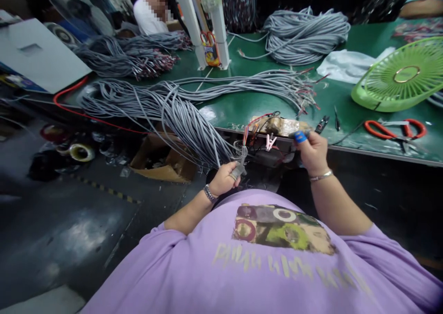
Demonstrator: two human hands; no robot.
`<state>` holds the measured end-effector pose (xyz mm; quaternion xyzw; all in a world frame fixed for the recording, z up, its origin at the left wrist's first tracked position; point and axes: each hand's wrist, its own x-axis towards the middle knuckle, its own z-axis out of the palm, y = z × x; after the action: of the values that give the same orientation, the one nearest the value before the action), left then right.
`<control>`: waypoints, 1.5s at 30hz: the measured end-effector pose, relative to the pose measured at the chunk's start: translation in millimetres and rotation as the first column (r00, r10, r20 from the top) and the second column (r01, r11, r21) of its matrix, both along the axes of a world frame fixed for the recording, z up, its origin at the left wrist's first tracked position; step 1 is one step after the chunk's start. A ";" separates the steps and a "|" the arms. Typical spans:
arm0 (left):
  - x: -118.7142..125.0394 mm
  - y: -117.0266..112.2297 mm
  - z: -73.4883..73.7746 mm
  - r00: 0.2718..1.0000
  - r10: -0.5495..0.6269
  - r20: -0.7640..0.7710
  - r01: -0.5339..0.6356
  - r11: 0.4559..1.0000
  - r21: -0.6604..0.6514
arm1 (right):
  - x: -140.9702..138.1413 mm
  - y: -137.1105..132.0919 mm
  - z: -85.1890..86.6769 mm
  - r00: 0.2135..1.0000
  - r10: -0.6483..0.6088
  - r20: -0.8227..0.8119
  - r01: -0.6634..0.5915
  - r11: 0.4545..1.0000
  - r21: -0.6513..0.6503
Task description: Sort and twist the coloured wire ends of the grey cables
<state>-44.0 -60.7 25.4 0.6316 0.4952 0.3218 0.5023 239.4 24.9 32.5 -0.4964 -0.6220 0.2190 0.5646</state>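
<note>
My left hand (224, 179), closed, holds the stripped end of a grey cable (239, 167) just off the table's front edge. Red, green and other thin wires (246, 134) fan upward from that end. Behind it, a long bundle of grey cables (188, 120) hangs over the edge. My right hand (314, 151) is closed too, its fingers pinched together beside a wooden block (287, 126); blue tape wraps one finger. Whatever those fingers grip is hidden. Between my hands, a pink clip (271, 142) sits at the table edge.
Red-handled scissors (380, 128), pliers (322, 124) and a green fan (404, 74) stand to the right on the green table (238, 106). More grey cable coils (306, 35) lie behind. A cardboard box (164, 159) is on the floor, and a person (152, 16) sits opposite.
</note>
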 end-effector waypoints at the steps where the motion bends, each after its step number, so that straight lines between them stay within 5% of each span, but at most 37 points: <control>1: 1.3 -0.3 -2.3 1.000 0.020 0.006 -0.020 1.000 -0.005 | -8.8 -12.3 2.2 0.995 0.096 0.022 -0.095 0.994 -0.050; 7: 13.4 2.5 -14.0 0.997 0.031 -0.075 -0.028 0.998 0.050 | -45.0 -54.1 18.7 0.924 0.379 0.058 -0.358 0.907 -0.222; 12: 14.1 3.3 -13.9 0.976 -0.002 -0.216 0.041 0.984 0.173 | -54.3 -52.7 22.5 0.876 0.473 0.088 -0.441 0.863 -0.248; 17: 10.3 3.0 -10.6 0.958 -0.052 -0.281 0.094 0.986 0.139 | -53.1 -47.2 21.4 0.824 0.535 0.188 -0.491 0.839 -0.236; 22: 5.2 9.8 -5.3 0.974 -0.206 -0.098 0.203 0.978 -0.046 | -40.1 -41.2 33.1 0.602 0.406 0.688 -0.423 0.893 -0.156; 25: 5.0 16.4 -3.1 0.971 -0.230 0.064 0.237 0.962 -0.135 | -33.8 -40.4 35.4 0.516 0.317 0.796 -0.390 0.914 -0.111; 28: 8.2 21.1 -3.8 0.964 -0.224 0.139 0.244 0.959 -0.145 | -32.1 -41.7 31.7 0.633 0.393 0.667 -0.459 0.885 -0.085; 32: 13.9 21.9 -7.2 0.967 -0.235 0.101 0.242 0.968 -0.067 | -35.9 -45.0 23.1 0.788 0.581 0.203 -0.557 0.814 -0.166; 36: 21.5 21.3 -13.1 0.987 -0.162 0.018 0.160 0.984 0.079 | -41.3 -48.1 11.6 0.755 0.568 -0.327 -0.654 0.687 -0.317; 38: 25.6 22.7 -16.7 0.988 -0.141 0.062 0.132 0.984 0.122 | -42.9 -48.7 5.6 0.737 0.471 -0.485 -0.656 0.671 -0.346; 42: 27.3 26.3 -16.9 0.954 -0.078 0.291 0.014 0.977 0.215 | -43.7 -50.1 2.2 0.736 0.344 -0.584 -0.620 0.689 -0.375; 45: 23.8 24.0 -3.1 0.944 0.075 0.320 -0.225 0.858 0.462 | -44.4 -53.5 11.0 0.730 0.356 -0.583 -0.637 0.663 -0.393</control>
<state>-20.2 -36.7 22.3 0.6432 0.3655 0.5651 0.3651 195.0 -28.5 43.5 -0.3790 -0.4894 0.6548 0.4337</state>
